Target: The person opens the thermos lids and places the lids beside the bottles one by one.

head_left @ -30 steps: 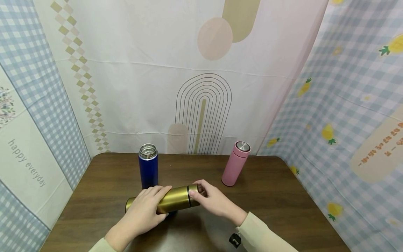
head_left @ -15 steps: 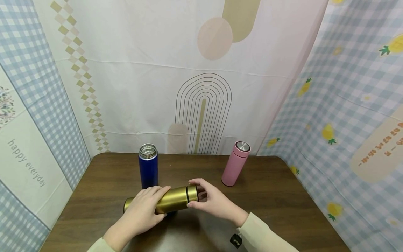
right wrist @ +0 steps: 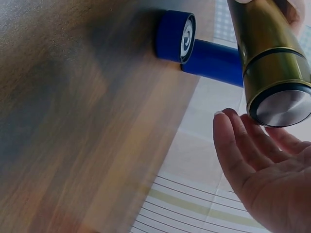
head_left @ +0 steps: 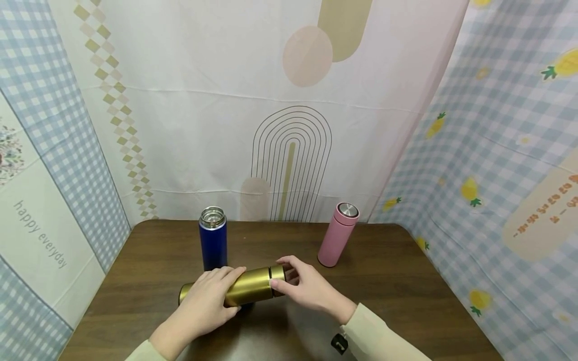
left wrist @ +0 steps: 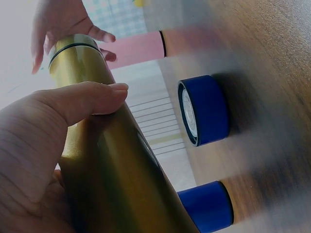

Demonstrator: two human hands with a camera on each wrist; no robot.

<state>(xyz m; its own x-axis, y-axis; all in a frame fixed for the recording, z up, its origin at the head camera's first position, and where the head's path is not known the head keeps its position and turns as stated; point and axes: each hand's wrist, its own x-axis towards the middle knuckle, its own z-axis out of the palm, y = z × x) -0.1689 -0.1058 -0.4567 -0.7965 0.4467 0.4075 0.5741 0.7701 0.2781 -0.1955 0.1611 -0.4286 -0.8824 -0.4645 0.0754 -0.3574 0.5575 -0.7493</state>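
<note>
Gold flask (head_left: 253,286), tilted, lower centre of frame.
Left hand (head_left: 203,303) grips the body, apparently to steady it, leaving the cap (head_left: 277,272) exposed; right hand (head_left: 311,286) at cap, fingers loosely extended.

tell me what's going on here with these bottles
A person grips a gold bottle in the left hand, holding it tilted well over above the table. The right hand is at its capped end, fingers loosely spread, and the cap is on. Beyond them, a blue bottle stands uncapped, while a pink bottle stands to the right, closed. A blue cap sits on the table with its open side up.
</note>
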